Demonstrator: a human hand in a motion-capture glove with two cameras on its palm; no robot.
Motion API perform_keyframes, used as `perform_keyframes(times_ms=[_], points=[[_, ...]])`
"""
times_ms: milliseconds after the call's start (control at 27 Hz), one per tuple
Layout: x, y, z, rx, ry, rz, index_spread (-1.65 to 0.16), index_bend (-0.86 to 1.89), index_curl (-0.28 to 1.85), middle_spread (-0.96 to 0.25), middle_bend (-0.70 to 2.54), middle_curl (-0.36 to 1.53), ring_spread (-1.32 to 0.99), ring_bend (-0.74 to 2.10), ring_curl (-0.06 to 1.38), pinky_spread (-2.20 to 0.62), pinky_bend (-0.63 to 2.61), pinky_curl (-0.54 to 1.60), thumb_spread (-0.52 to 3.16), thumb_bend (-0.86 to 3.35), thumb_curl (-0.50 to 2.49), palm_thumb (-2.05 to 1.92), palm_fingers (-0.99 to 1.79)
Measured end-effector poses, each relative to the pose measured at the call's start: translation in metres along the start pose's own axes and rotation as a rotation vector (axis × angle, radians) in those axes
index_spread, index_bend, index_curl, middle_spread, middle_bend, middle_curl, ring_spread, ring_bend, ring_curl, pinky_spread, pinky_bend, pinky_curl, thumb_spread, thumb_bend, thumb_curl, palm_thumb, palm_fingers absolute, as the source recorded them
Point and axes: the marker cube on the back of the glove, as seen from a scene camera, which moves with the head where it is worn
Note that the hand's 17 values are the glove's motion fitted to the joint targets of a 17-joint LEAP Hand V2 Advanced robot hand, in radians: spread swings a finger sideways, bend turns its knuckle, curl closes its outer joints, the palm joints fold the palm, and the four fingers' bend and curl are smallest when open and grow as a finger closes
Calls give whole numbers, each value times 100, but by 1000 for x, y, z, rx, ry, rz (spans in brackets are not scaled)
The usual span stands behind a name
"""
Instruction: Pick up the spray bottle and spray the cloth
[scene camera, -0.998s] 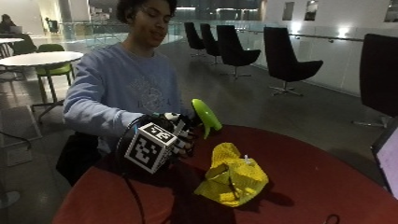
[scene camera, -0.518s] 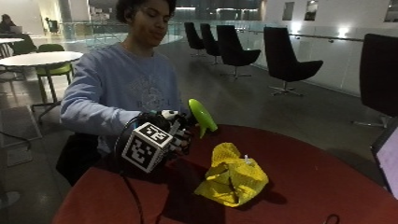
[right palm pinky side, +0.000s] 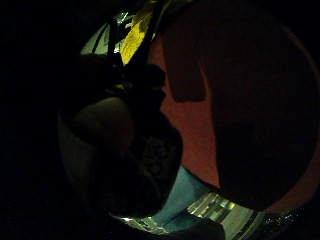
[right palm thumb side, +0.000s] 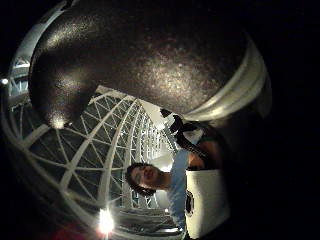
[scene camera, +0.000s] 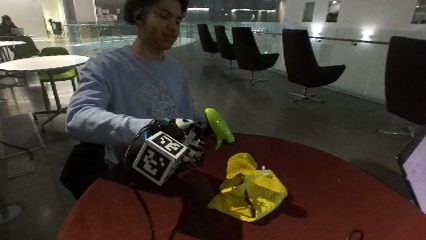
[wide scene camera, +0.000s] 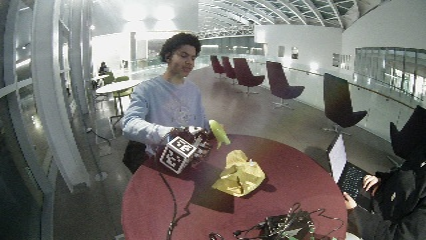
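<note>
Spray bottle held above the round table

The gloved right hand (scene camera: 185, 145) grips the spray bottle (scene camera: 218, 127); its green head tilts down-right toward the crumpled yellow cloth (scene camera: 249, 189).

A round dark-red worktop (scene camera: 319, 200) carries a crumpled yellow cloth (scene camera: 249, 192) near its middle. A tangle of cables (wide scene camera: 283, 227) lies at its near edge.
</note>
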Motion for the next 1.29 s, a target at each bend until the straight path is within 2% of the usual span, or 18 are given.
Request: perform_keyframes(times_ms=[961, 1109, 1294], points=[[5, -5, 8, -9, 12, 26, -19, 13, 39, -8, 25, 50, 3, 46, 39, 33, 18, 30, 66, -3, 69, 100, 96], [-3, -9, 16, 24, 29, -47, -19, 13, 39, -8, 26, 50, 3, 46, 39, 33, 18, 30, 66, -3, 69, 99, 96], [-51, -23, 21, 96, 24, -236, -19, 13, 38, -8, 26, 50, 3, 46, 39, 33, 18, 30, 67, -3, 70, 99, 96]])
